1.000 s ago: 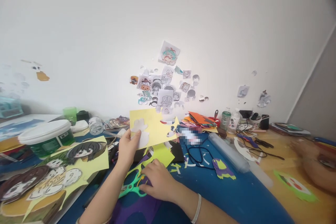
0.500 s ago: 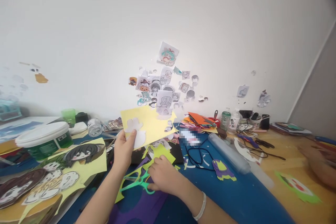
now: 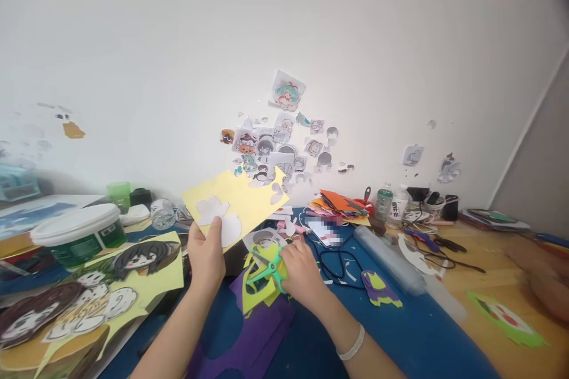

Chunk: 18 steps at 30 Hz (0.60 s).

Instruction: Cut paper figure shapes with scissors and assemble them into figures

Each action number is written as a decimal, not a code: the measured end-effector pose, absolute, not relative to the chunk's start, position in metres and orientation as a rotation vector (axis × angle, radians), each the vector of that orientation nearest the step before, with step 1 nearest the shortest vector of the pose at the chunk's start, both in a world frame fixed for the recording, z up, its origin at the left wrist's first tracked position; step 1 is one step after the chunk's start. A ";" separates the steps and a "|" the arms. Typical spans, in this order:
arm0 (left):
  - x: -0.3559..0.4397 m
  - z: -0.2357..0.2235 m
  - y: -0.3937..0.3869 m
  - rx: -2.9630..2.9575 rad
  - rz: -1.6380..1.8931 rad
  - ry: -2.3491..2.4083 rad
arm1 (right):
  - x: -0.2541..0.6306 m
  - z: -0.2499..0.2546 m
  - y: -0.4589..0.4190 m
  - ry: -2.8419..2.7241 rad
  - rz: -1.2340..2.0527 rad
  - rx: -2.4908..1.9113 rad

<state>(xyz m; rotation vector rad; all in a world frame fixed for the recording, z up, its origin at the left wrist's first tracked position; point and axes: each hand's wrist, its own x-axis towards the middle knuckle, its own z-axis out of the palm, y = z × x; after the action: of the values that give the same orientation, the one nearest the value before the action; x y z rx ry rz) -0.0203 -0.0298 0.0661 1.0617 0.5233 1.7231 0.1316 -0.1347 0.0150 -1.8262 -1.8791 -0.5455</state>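
Note:
My left hand (image 3: pixel 207 254) pinches the lower edge of a yellow paper sheet (image 3: pixel 240 192), thumb on top. Under that thumb lies a white paper cutout (image 3: pixel 229 230) on the sheet. Notches are cut into the sheet's right end. To the right, my right hand (image 3: pixel 302 269) is closed around the handles of green scissors (image 3: pixel 272 269), whose blades point left and stand apart. Beneath the scissors are yellow-green paper scraps (image 3: pixel 267 296) with holes cut in them. Purple paper (image 3: pixel 262 337) lies under those on the blue table cover (image 3: pixel 364 331).
At left stand a white-lidded tub (image 3: pixel 77 231) and cartoon cutouts (image 3: pixel 89 302). Colored paper (image 3: pixel 340 204) is stacked at the back. A clear plastic roll (image 3: pixel 391 260), a black cord (image 3: pixel 340 263) and bottles (image 3: pixel 398 204) are on the right. Another person's hand (image 3: pixel 549 284) is at the far right.
The yellow sheet has moved left and tilted more steeply. My right hand has lifted the scissors up and to the right, and their blades are now wider apart. The yellow-green scraps have shifted.

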 end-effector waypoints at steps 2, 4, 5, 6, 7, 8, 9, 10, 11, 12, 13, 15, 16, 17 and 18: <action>-0.019 0.067 -0.034 1.098 1.735 0.555 | 0.134 0.016 -0.133 -1.849 -0.725 -1.896; -0.018 0.069 -0.038 1.134 1.735 0.591 | 0.138 0.020 -0.135 -1.771 -0.848 -1.935; -0.018 0.070 -0.040 1.146 1.732 0.608 | 0.141 0.022 -0.137 -1.718 -0.883 -1.945; -0.018 0.070 -0.041 1.152 1.724 0.619 | 0.145 0.025 -0.139 -1.669 -0.903 -1.953; -0.018 0.071 -0.042 1.158 1.714 0.625 | 0.149 0.027 -0.142 -1.630 -0.906 -1.956; -0.018 0.071 -0.043 1.163 1.705 0.629 | 0.153 0.030 -0.145 -1.595 -0.885 -1.956; -0.019 0.070 -0.043 1.166 1.699 0.629 | 0.157 0.031 -0.147 -1.565 -0.834 -1.950; -0.018 0.070 -0.043 1.169 1.695 0.628 | 0.161 0.032 -0.149 -1.538 -0.749 -1.934; -0.018 0.068 -0.043 1.173 1.695 0.628 | 0.164 0.032 -0.150 -1.515 -0.634 -1.910; -0.018 0.067 -0.042 1.181 1.698 0.630 | 0.166 0.031 -0.150 -1.499 -0.496 -1.876; -0.017 0.065 -0.042 1.190 1.709 0.631 | 0.166 0.030 -0.150 -1.487 -0.347 -1.835; -0.014 0.061 -0.044 1.208 1.743 0.626 | 0.159 0.027 -0.148 -1.484 -0.043 -1.744; -0.012 0.059 -0.045 1.218 1.761 0.614 | 0.153 0.025 -0.148 -1.488 0.093 -1.698; -0.009 0.057 -0.048 1.226 1.774 0.599 | 0.146 0.025 -0.147 -1.498 0.212 -1.651; -0.007 0.055 -0.051 1.232 1.773 0.578 | 0.139 0.024 -0.147 -1.510 0.305 -1.608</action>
<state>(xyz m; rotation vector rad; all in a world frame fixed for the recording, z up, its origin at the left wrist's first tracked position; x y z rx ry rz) -0.0066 -0.0514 0.0553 1.2318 0.5777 1.7727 0.1392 -0.1468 0.0245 -1.6079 -1.5103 0.3047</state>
